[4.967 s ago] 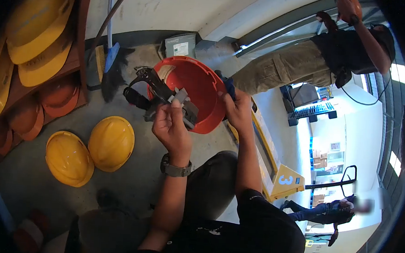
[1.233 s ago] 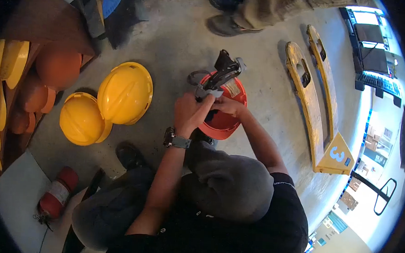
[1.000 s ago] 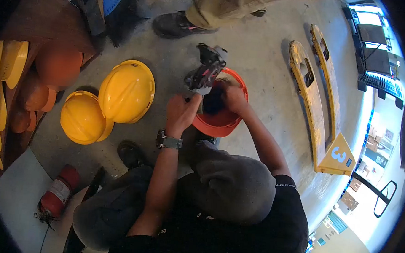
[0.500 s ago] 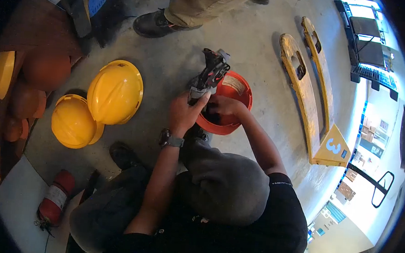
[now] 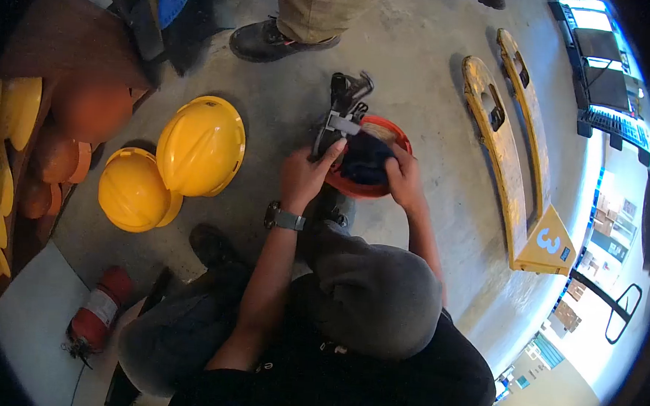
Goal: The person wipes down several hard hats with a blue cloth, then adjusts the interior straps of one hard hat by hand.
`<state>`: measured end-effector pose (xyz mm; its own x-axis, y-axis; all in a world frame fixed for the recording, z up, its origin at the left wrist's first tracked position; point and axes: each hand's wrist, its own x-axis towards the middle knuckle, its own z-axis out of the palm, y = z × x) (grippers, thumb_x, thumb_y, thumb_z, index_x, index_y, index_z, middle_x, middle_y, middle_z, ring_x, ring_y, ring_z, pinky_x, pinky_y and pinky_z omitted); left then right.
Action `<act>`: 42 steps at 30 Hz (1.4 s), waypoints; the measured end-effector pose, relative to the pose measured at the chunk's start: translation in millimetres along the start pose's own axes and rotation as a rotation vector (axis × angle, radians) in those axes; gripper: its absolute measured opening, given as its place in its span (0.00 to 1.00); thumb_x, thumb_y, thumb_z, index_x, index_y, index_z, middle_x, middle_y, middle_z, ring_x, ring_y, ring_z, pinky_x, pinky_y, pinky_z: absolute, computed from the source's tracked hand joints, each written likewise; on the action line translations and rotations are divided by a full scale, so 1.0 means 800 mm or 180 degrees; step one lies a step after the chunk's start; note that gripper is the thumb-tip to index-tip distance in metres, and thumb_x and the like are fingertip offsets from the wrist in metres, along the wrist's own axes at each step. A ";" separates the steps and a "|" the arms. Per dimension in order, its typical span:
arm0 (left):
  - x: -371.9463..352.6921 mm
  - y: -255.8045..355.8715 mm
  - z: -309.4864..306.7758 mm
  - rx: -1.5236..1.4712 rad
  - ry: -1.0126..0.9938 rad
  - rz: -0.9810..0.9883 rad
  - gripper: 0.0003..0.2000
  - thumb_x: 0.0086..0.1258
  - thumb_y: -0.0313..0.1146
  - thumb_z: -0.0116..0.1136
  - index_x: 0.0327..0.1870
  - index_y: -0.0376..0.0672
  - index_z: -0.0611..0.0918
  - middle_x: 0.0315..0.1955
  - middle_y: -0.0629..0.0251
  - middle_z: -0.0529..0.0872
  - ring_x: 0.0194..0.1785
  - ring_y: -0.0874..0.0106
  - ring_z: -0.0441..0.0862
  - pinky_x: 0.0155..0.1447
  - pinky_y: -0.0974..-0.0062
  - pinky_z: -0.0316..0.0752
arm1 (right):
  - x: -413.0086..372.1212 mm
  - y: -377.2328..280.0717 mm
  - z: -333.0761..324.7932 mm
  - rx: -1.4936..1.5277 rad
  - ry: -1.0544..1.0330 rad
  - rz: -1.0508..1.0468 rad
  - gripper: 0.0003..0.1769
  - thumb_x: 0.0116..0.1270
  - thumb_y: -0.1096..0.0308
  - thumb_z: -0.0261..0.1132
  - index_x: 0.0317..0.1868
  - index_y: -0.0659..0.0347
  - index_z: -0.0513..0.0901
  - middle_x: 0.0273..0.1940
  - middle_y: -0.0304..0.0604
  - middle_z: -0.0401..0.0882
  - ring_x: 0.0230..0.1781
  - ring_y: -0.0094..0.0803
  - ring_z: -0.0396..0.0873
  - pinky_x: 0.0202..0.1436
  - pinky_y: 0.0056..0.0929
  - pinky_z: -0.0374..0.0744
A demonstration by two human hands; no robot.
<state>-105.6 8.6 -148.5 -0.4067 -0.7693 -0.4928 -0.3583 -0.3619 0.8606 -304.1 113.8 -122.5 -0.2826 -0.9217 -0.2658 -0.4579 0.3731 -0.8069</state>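
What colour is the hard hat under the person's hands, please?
Orange-red; the hard hat shows best in the head view.

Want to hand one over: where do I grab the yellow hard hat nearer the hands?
Probably the rim, from the side toward the left hand: the yellow hard hat lies dome up, its smooth crown gives no hold, and the other yellow hat crowds its far side.

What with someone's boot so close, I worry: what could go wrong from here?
The co-worker's boot is near the black harness sticking out of the red hard hat; a step might knock it from the left hand. The right hand seems to hold just the rim, so the hat could slip.
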 end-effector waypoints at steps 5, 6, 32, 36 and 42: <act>0.002 0.005 0.009 0.0662 0.0082 0.0016 0.36 0.60 0.67 0.67 0.46 0.34 0.86 0.33 0.57 0.90 0.38 0.66 0.87 0.48 0.68 0.78 | -0.044 0.008 0.021 -0.1415 0.1248 -0.1587 0.12 0.59 0.64 0.64 0.36 0.66 0.77 0.28 0.52 0.70 0.29 0.54 0.69 0.36 0.44 0.71; 0.004 -0.012 0.016 0.0749 0.0175 0.0414 0.40 0.58 0.67 0.68 0.55 0.34 0.81 0.40 0.56 0.89 0.42 0.66 0.87 0.50 0.68 0.79 | -0.047 0.029 0.030 -0.1336 0.1349 -0.1482 0.14 0.57 0.60 0.67 0.32 0.64 0.77 0.25 0.51 0.65 0.26 0.52 0.64 0.33 0.43 0.68; 0.026 -0.067 -0.036 -0.2959 0.0185 -0.0064 0.34 0.65 0.40 0.59 0.73 0.45 0.61 0.58 0.61 0.74 0.56 0.70 0.77 0.55 0.61 0.79 | -0.024 -0.133 -0.059 0.2967 0.2396 0.0024 0.24 0.68 0.49 0.61 0.50 0.63 0.79 0.43 0.43 0.83 0.44 0.36 0.83 0.53 0.36 0.80; 0.041 -0.066 -0.036 -0.2752 0.0491 0.0496 0.34 0.63 0.34 0.59 0.72 0.40 0.62 0.58 0.59 0.73 0.58 0.66 0.76 0.59 0.66 0.77 | -0.029 -0.135 -0.044 0.0465 0.1635 -0.1425 0.15 0.61 0.60 0.73 0.39 0.63 0.82 0.39 0.45 0.83 0.44 0.39 0.83 0.54 0.39 0.81; 0.045 -0.087 -0.008 -0.1727 0.1188 0.0651 0.35 0.61 0.34 0.58 0.69 0.30 0.60 0.55 0.51 0.72 0.60 0.59 0.74 0.65 0.62 0.69 | 0.014 -0.085 0.056 -0.2090 -0.0584 -0.2897 0.18 0.56 0.66 0.75 0.44 0.64 0.83 0.46 0.51 0.80 0.43 0.45 0.84 0.42 0.35 0.85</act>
<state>-90.0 2.5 -225.2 -0.0698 -0.9448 -0.3201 0.2058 -0.3277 0.9221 -238.5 73.2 -94.2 0.4838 -0.8603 0.1609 -0.7983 -0.5091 -0.3218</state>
